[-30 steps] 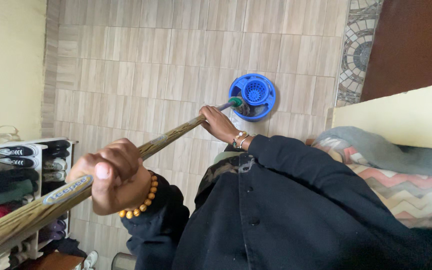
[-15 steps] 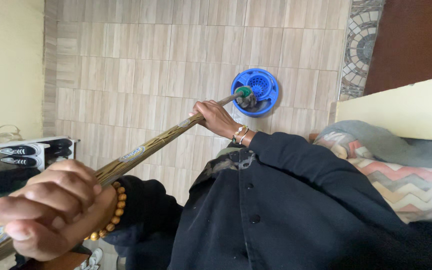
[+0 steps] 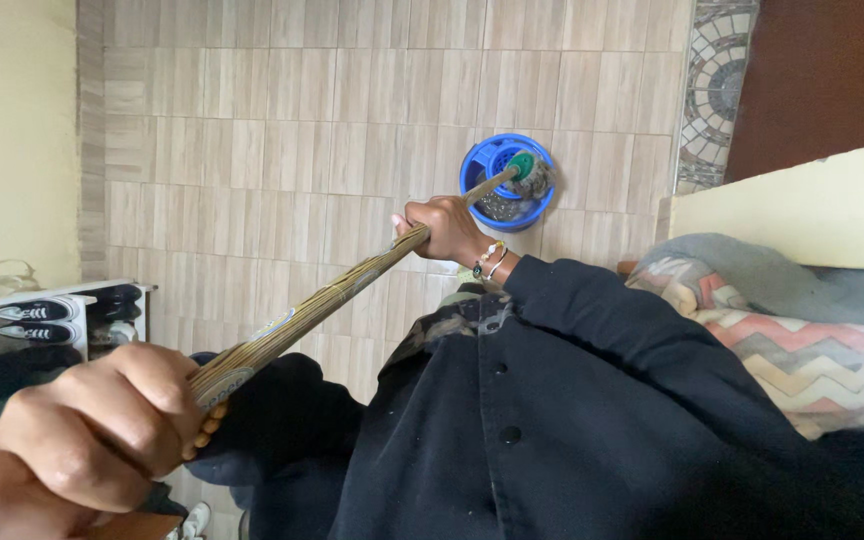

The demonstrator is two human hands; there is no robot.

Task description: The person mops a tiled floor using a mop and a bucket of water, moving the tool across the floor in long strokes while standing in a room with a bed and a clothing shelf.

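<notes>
You have a long wood-grain mop handle [image 3: 332, 292] in both hands. Your left hand [image 3: 77, 440] is near the camera at the lower left, its fingers wrapped tight round the upper end of the handle, a bracelet of round wooden beads [image 3: 204, 428] at the wrist. Your right hand [image 3: 449, 228] is farther down the handle, also closed firmly round it, with thin bracelets at that wrist.

The handle runs away from you to the mop head [image 3: 526, 176], a grey, stringy bundle under a green collar. It sits inside the blue bucket [image 3: 482, 165] on the tiled floor [image 3: 282, 120], over on the bucket's right side, where the strands bunch up against the rim. Whether there is water below, you cannot tell from here.

As far as progress goes, the mop is in the bucket and not on the floor, so it looks like you are at the wetting or wringing stage. The tiles show no clear wet streaks, so the mopping itself seems to be ahead of you.

To your left stands a shoe rack [image 3: 52, 320] with dark sneakers against the yellow wall. To your right lies a bed with a zigzag-patterned blanket [image 3: 812, 350].
</notes>
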